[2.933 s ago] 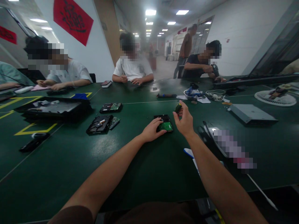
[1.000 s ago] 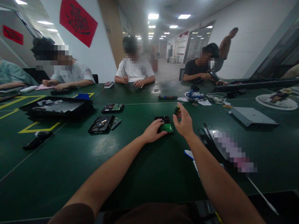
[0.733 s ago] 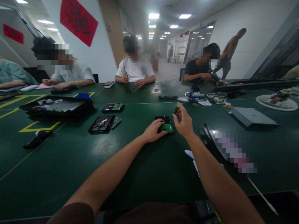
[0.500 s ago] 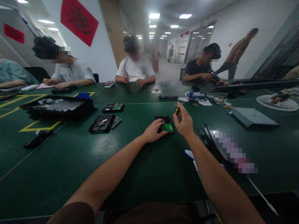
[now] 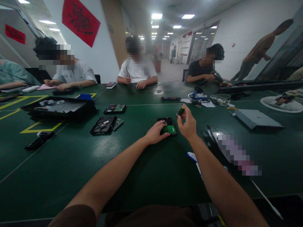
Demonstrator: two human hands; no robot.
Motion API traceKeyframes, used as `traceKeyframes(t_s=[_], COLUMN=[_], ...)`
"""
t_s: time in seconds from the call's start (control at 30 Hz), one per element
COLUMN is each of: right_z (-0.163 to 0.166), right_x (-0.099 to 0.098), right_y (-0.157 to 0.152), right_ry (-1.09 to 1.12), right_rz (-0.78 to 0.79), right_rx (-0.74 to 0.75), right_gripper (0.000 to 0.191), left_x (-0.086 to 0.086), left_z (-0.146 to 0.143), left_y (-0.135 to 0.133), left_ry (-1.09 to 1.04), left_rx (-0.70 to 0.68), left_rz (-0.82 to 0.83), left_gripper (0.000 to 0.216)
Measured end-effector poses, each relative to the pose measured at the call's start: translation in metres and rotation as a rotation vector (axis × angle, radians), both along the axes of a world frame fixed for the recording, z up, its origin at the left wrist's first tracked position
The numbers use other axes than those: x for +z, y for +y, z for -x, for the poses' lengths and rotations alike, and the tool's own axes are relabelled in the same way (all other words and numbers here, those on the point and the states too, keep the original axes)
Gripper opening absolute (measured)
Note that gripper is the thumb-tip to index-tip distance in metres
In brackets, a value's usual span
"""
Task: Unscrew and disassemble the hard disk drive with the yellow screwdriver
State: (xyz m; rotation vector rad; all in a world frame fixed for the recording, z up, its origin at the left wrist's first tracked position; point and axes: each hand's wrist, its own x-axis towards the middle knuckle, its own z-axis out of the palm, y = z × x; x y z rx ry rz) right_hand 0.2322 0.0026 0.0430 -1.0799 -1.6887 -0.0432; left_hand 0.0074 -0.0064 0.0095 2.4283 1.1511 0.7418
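Observation:
In front of me on the green table lies a hard drive [image 5: 169, 129] with a green circuit board facing up. My left hand [image 5: 156, 132] grips it from the left, fingers over its far part and thumb along the near edge. Above its right side, my right hand [image 5: 187, 123] is closed round the handle of a black and yellow screwdriver [image 5: 181, 110]. The screwdriver's tip is too small to make out. Left of the drive are an opened black drive casing [image 5: 103, 125], a loose circuit board [image 5: 118, 124] and another hard drive [image 5: 115, 108].
A black tray [image 5: 59, 115] with small parts stands at the left. To the right are a grey metal box [image 5: 258, 119], a bowl of blue items [image 5: 197, 96] and a white fan grille [image 5: 281, 105]. Several people sit across the table; another person [image 5: 260, 52] stands behind.
My right hand has shifted slightly right, and the screwdriver handle has turned in its fingers. My left hand and the hard drive stay put. The standing person has moved right.

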Motion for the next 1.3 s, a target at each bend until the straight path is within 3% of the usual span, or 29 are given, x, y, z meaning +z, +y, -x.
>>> traceKeyframes(t_s=[0.6, 0.77, 1.3], right_z=[0.0002, 0.0007, 0.0001], right_x=[-0.0006, -0.0014, -0.0016], right_y=[0.0015, 0.0023, 0.0003], right_ry=[-0.011, -0.001, -0.038], right_rz=[-0.012, -0.008, -0.005], right_rx=[-0.033, 0.025, -0.02], right_gripper=[0.058, 0.065, 0.069], left_x=[-0.0047, -0.001, -0.0007], left_z=[0.0005, -0.0001, -0.0005], left_y=[0.0027, 0.0, 0.0009], left_ry=[0.001, -0.012, 0.006], left_rx=[-0.002, -0.005, -0.001], left_rz=[-0.012, -0.017, -0.005], left_gripper=[0.067, 0.065, 0.066])
